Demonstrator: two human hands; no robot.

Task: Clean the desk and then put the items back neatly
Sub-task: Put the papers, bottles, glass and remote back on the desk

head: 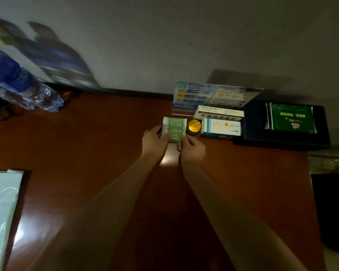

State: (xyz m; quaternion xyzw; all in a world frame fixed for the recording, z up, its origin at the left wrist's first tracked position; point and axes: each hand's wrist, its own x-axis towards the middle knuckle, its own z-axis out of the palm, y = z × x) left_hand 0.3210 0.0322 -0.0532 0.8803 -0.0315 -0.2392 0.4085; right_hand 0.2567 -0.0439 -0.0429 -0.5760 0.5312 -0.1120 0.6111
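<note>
A stack of green and white packets (pixel 174 127) lies on the brown wooden desk (pixel 98 153). My left hand (pixel 154 142) grips its left side and my right hand (pixel 192 146) pinches its near right corner. Just right of the stack stands a small gold-lidded tin (pixel 194 126). Beyond the tin lie two medicine boxes, a white and blue one (pixel 221 129) in front and a white one with red print (pixel 219 113) behind. A clear stand with blue leaflets (pixel 202 96) leans at the wall.
A dark tray (pixel 256 122) at the right holds a green packet (pixel 293 118) and cotton swabs (pixel 268 117). A pack of water bottles (pixel 25 89) lies at the far left. White plastic-wrapped sheets (pixel 2 212) cover the near left corner. The desk's right edge drops to a dark floor.
</note>
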